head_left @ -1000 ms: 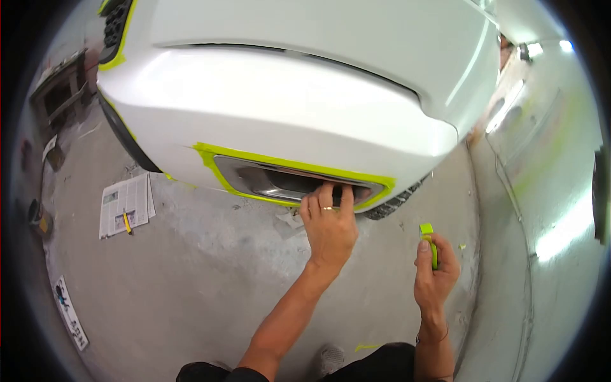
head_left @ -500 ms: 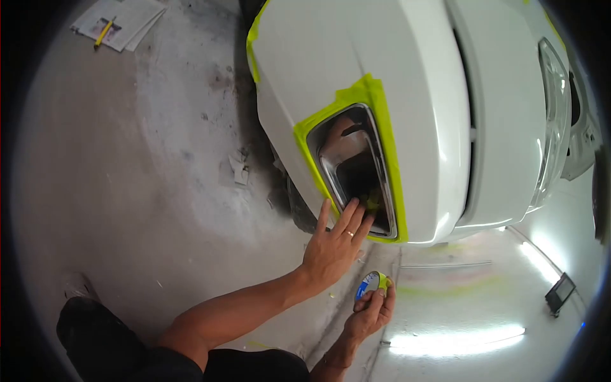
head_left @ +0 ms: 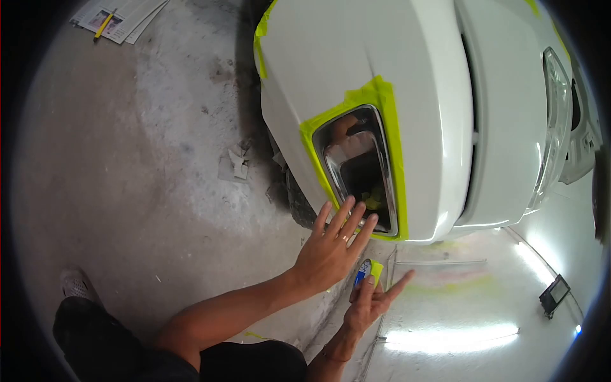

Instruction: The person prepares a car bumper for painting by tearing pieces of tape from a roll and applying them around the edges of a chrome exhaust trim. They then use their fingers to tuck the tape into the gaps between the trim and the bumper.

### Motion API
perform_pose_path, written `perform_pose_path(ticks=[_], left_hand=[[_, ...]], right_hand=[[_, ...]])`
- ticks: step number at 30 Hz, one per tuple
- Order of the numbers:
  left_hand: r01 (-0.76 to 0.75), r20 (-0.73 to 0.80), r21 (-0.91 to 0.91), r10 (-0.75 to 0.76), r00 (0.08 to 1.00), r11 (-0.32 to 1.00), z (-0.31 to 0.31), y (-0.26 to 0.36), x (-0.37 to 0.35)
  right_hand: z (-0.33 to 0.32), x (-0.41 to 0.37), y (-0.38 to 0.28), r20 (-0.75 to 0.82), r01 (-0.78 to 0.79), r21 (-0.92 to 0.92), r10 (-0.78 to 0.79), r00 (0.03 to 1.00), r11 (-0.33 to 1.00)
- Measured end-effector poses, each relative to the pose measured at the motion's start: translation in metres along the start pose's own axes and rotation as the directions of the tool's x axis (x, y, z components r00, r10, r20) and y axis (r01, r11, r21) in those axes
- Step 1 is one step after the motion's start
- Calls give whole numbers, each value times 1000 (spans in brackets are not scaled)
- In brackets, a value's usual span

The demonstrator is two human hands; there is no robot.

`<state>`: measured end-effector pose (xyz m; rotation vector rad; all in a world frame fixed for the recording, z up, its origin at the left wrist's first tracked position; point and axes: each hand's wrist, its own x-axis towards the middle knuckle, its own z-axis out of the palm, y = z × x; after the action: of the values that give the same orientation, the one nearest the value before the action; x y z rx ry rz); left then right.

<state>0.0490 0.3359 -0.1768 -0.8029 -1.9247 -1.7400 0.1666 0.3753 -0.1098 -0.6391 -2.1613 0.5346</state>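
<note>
My left hand (head_left: 326, 256) has its fingers spread, with the back of the hand towards me. Its fingertips lie over the lower edge of a dark, glossy recess (head_left: 366, 169) in a white car bumper (head_left: 331, 57); whether they press on it I cannot tell. Yellow-green masking tape (head_left: 398, 153) runs round the recess. Just below and to the right, my right hand (head_left: 366, 309) grips a roll of yellow-green tape (head_left: 367, 272) with a blue and white core, its index finger stretched out. Small yellow-green patches show inside the recess.
Newspaper sheets (head_left: 124, 19) and a yellow cutter (head_left: 104, 27) lie on the concrete floor at the upper left. Paper scraps (head_left: 238, 164) sit beside the car. A bright tube lamp (head_left: 452, 339) and a dark floodlight (head_left: 555, 295) are by the wall. My shoe (head_left: 77, 284) shows at the lower left.
My left hand has shifted slightly left and its fingers are more spread. The index finger of my right hand has stretched out, and the tape roll has moved and turned slightly. The view has shifted a little.
</note>
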Motion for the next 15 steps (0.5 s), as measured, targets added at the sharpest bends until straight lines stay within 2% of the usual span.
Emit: perform_pose_path(ticks=[1,2,3,4,5,6,7,8,10,12,13,15], left_hand=[[-6,1,0,6,1000,1000,-8,0,-6],[97,79,-282,-77,994,955,-15,2,-14],[214,180,-530,-138,974,820,-23,3,-18],[222,187,-532,-142,972,817,-28,1,-17],[395,431,-657,-109,896,643,-33,-5,-12],[571,630,-695,-12,777,436,-35,-9,-9],[574,628,-696,-21,778,431,-32,-11,-9],[604,637,-701,-49,770,380,-28,-13,-9],[642,651,-700,-93,754,312,-24,-15,-12],[690,663,-691,-191,724,215,-20,-16,-14],[692,663,-692,-197,722,206,-18,-19,-16],[657,650,-705,-128,749,269,-14,-25,-15]], right_hand=[[1,0,4,-5,0,3,0,1000,1000],[1,0,8,81,72,-56,-68,994,996],[3,0,9,173,146,-111,-126,977,983],[-1,-3,-4,243,24,-124,7,970,992],[-2,-5,0,249,18,-132,16,968,991],[0,-5,5,274,95,-184,-42,961,978],[3,-5,8,303,176,-229,-102,947,957],[5,-6,8,314,179,-230,-101,944,957],[15,-7,-4,272,105,-187,-52,961,977],[19,-7,-13,284,92,-262,-15,959,961],[21,-6,-14,279,85,-322,8,960,943],[25,-4,-13,291,104,-290,-16,956,951]])
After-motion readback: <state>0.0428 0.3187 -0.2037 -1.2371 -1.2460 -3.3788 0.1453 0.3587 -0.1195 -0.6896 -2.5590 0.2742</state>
